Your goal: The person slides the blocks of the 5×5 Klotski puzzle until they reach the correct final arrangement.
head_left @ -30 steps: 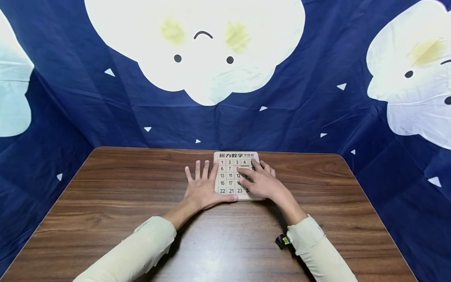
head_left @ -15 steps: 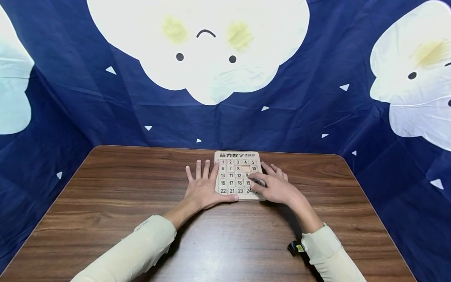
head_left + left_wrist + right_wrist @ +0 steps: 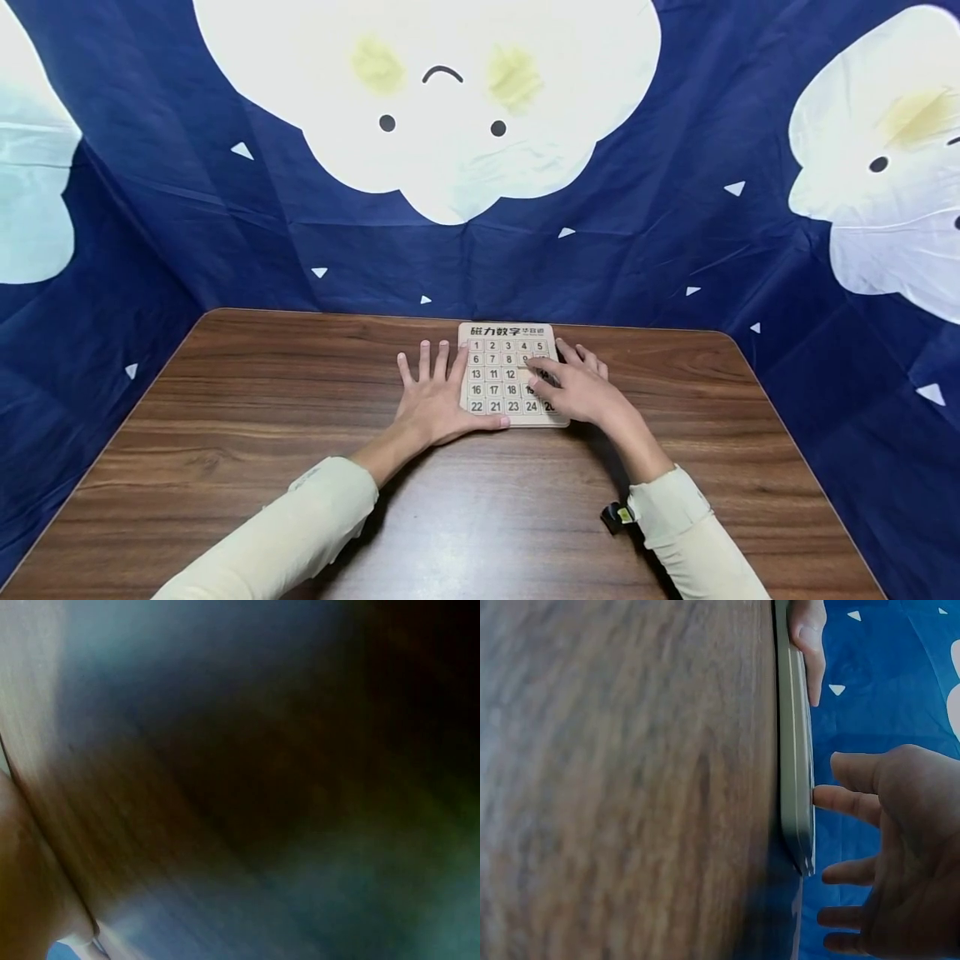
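Note:
A pale wooden number slide puzzle [image 3: 477, 423] with black-numbered square tiles lies flat near the table's far edge. My left hand [image 3: 431, 408] is spread flat at its left side, index finger along the left edge and thumb across the lower edge. Over the right side is my right hand [image 3: 585, 392], its index fingertip at the tile numbered 9 [image 3: 524, 359] in the second row. A gap without a tile shows just below that tile. The right hand hides several tiles in the right column. In the right wrist view, the index fingertip of the right hand [image 3: 919, 847] meets the puzzle's face.
The brown wood-grain table [image 3: 225, 467] spreads around the puzzle. Behind it hangs a dark blue cloth [image 3: 360, 258] printed with white clouds. A small black device [image 3: 615, 517] sits by the right cuff. The left wrist view is mostly dark, blurred tabletop.
My right hand drew back right, uncovering the top-right tiles, then moved slightly left and up. The tile numbered 9 slid up from the third row into the second-row gap. The left hand stayed put.

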Demonstrator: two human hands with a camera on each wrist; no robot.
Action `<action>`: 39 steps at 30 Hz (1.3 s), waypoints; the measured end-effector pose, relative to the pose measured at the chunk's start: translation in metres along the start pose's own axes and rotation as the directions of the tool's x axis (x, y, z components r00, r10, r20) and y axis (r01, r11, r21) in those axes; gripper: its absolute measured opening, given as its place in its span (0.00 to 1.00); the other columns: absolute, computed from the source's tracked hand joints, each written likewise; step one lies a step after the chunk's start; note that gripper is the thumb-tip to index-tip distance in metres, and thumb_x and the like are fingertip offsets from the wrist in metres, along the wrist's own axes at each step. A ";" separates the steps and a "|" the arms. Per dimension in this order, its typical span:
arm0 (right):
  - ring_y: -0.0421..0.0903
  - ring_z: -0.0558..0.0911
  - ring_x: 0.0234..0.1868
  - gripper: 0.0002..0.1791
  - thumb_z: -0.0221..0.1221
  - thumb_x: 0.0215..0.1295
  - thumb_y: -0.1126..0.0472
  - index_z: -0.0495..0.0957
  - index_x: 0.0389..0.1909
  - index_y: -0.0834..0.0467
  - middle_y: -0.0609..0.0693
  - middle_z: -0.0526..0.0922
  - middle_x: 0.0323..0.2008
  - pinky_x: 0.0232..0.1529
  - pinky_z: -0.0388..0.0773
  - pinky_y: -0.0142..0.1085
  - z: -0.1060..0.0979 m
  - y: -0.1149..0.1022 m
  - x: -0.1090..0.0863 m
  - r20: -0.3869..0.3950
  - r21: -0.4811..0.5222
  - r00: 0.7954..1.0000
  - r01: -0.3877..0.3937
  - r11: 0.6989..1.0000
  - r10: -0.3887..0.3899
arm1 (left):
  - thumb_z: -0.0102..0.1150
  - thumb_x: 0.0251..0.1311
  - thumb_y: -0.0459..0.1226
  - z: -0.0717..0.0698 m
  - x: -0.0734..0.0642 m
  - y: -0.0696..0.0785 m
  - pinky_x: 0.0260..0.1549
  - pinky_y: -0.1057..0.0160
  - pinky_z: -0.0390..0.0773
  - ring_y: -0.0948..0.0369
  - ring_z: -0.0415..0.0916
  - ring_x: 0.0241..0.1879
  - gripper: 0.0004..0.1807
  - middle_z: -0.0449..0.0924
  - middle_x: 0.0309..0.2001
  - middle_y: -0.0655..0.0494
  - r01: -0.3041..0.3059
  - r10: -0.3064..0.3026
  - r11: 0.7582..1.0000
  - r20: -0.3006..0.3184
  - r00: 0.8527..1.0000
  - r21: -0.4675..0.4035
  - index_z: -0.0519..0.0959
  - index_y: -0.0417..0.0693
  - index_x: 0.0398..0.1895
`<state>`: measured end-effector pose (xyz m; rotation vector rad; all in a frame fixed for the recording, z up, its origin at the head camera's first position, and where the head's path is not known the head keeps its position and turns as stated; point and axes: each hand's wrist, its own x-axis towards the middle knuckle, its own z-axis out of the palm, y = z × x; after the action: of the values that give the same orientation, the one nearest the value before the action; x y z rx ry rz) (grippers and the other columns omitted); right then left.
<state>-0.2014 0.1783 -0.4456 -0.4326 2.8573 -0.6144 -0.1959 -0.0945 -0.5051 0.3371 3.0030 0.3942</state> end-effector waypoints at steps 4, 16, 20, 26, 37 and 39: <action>0.80 0.51 0.89 0.29 0.55 0.87 0.41 0.77 0.82 0.43 0.68 0.52 0.91 0.84 0.48 0.80 0.001 -0.004 -0.001 -0.008 -0.015 1.000 0.016 1.000 -0.016 | 0.55 0.41 0.94 -0.001 0.000 0.000 0.84 0.23 0.19 0.35 0.24 0.92 0.86 0.34 0.94 0.40 0.007 -0.007 1.000 0.008 1.000 0.003 0.34 0.61 0.96; 0.80 0.56 0.87 0.23 0.58 0.86 0.44 0.84 0.74 0.43 0.69 0.58 0.89 0.82 0.52 0.81 0.009 -0.023 -0.009 -0.003 -0.045 0.992 0.127 0.991 -0.127 | 0.56 0.39 0.94 0.001 0.001 -0.001 0.84 0.23 0.18 0.35 0.24 0.93 0.87 0.36 0.94 0.40 0.004 -0.004 1.000 0.004 1.000 -0.007 0.35 0.61 0.96; 0.80 0.54 0.88 0.23 0.58 0.87 0.44 0.84 0.75 0.41 0.68 0.57 0.90 0.83 0.51 0.80 0.008 -0.022 -0.011 0.013 -0.049 0.994 0.105 0.993 -0.104 | 0.56 0.40 0.94 0.001 0.000 0.000 0.84 0.23 0.19 0.34 0.26 0.93 0.87 0.38 0.94 0.39 -0.004 0.004 1.000 -0.013 1.000 -0.008 0.37 0.59 0.96; 0.80 0.53 0.89 0.25 0.57 0.87 0.43 0.81 0.78 0.40 0.68 0.56 0.90 0.82 0.51 0.81 0.007 -0.017 -0.012 0.038 -0.041 0.997 0.076 0.996 -0.075 | 0.56 0.40 0.94 0.000 -0.001 0.000 0.85 0.22 0.21 0.34 0.27 0.93 0.86 0.39 0.94 0.39 -0.008 0.008 1.000 -0.017 1.000 -0.003 0.37 0.59 0.96; 0.80 0.54 0.88 0.26 0.57 0.87 0.42 0.81 0.78 0.40 0.68 0.57 0.90 0.83 0.52 0.81 0.008 -0.024 -0.013 0.042 -0.041 0.996 0.084 0.996 -0.082 | 0.57 0.42 0.93 -0.001 -0.001 0.002 0.85 0.22 0.21 0.34 0.27 0.93 0.85 0.37 0.94 0.39 0.001 -0.001 1.000 -0.012 1.000 0.012 0.37 0.59 0.96; 0.79 0.56 0.88 0.26 0.57 0.86 0.42 0.81 0.78 0.41 0.68 0.58 0.90 0.82 0.53 0.80 0.009 -0.025 -0.013 0.036 -0.047 0.995 0.093 0.995 -0.091 | 0.57 0.42 0.93 -0.002 -0.001 0.002 0.85 0.22 0.21 0.34 0.27 0.93 0.85 0.37 0.94 0.39 0.001 -0.001 1.000 -0.016 1.000 0.012 0.37 0.59 0.96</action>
<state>-0.1811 0.1569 -0.4418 -0.5793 2.8382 -0.5478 -0.1943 -0.0935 -0.5031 0.3352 3.0225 0.3810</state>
